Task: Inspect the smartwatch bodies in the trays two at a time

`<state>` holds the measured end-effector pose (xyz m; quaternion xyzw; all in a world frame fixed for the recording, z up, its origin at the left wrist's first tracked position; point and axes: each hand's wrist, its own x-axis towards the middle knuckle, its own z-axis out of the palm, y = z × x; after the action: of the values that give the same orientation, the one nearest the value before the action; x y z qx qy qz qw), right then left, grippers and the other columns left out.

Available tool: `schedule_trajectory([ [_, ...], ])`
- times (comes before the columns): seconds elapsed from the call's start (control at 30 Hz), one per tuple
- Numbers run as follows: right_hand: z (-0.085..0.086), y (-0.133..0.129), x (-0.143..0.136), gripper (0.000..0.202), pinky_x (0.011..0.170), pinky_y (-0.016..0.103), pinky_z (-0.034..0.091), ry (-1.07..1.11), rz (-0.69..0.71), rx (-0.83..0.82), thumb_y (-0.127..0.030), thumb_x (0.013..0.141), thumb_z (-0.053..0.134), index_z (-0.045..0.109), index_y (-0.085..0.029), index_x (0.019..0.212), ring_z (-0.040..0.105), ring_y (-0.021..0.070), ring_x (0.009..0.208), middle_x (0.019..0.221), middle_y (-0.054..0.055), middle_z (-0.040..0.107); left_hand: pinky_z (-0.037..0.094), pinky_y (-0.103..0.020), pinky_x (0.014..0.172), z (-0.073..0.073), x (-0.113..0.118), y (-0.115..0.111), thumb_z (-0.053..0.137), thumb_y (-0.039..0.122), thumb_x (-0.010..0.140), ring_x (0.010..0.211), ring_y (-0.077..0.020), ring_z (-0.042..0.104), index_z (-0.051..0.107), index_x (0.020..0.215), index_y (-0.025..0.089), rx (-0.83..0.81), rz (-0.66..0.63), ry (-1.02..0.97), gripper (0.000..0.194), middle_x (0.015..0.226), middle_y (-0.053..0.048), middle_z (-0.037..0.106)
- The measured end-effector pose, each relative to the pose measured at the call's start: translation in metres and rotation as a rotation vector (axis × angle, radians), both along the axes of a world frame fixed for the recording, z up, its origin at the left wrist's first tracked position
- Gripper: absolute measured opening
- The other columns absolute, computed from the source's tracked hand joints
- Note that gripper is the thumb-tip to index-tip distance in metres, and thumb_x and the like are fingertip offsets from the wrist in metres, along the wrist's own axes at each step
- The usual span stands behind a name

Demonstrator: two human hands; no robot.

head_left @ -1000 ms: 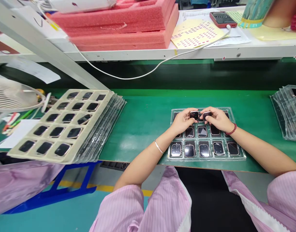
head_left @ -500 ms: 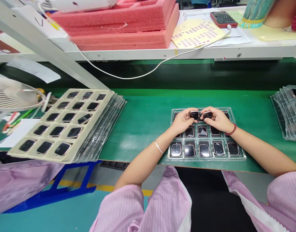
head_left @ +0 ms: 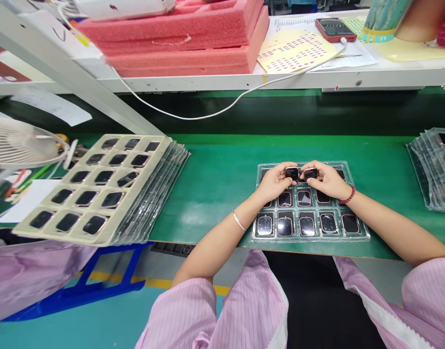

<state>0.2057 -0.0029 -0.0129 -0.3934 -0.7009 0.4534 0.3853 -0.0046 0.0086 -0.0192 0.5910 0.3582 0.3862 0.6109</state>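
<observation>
Above the far row of a clear plastic tray (head_left: 315,239), my left hand (head_left: 277,182) pinches a square smartwatch (head_left: 291,173) with a dark screen. Close beside it, my right hand (head_left: 328,180) grips a second smartwatch (head_left: 310,173) between thumb and fingers. The two watches are held slightly apart, screens facing me. Under my hands, the tray's pockets hold several more smartwatches, such as one watch (head_left: 307,226) in the near row. My hands and wrists cover part of the far and middle rows.
A stack of trays with a cream tray (head_left: 113,213) of watches on top stands at left, near a white fan (head_left: 22,143). More clear trays (head_left: 435,179) are stacked at right. On the shelf above lie pink foam blocks (head_left: 186,48) and a phone (head_left: 335,29) with a hanging white cable (head_left: 208,116).
The watch in my right hand has shifted very slightly to the left and tilted a little. My left hand and the tray stay where they were.
</observation>
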Motion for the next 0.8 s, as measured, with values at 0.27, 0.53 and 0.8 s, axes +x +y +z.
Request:
schedule_trajectory([
  [0.27, 0.000, 0.002, 0.001, 0.023, 0.077, 0.037, 0.055, 0.066, 0.017, -0.026, -0.019, 0.081, 0.062, 0.060, -0.019, 0.104, 0.068, 0.0198, 0.085, 0.090, 0.005, 0.071, 0.049, -0.018, 0.059, 0.009, -0.004, 0.006, 0.071, 0.009, 0.064, 0.067, -0.0078, 0.065, 0.051, 0.120, 0.019, -0.130, 0.035, -0.117, 0.060, 0.093, -0.002, 0.070],
  [0.53, 0.000, 0.003, 0.002, 0.026, 0.074, 0.035, 0.055, 0.107, 0.007, -0.051, -0.017, 0.078, 0.063, 0.061, -0.019, 0.104, 0.068, 0.0198, 0.082, 0.091, 0.005, 0.071, 0.048, -0.019, 0.045, 0.076, -0.004, -0.068, 0.084, 0.032, 0.066, 0.053, -0.0135, 0.067, 0.047, 0.133, 0.019, -0.387, -0.561, -0.399, 0.078, 0.081, -0.004, 0.070],
  [0.8, 0.001, 0.002, 0.003, 0.026, 0.061, 0.029, 0.053, 0.096, -0.002, -0.079, -0.019, 0.077, 0.064, 0.061, -0.018, 0.103, 0.063, 0.0148, 0.067, 0.090, 0.006, 0.071, 0.063, -0.034, 0.063, 0.086, 0.049, -0.118, 0.088, 0.011, 0.044, 0.064, -0.0236, 0.071, 0.058, 0.134, 0.019, -0.677, -1.415, -0.640, 0.095, 0.084, -0.006, 0.070],
])
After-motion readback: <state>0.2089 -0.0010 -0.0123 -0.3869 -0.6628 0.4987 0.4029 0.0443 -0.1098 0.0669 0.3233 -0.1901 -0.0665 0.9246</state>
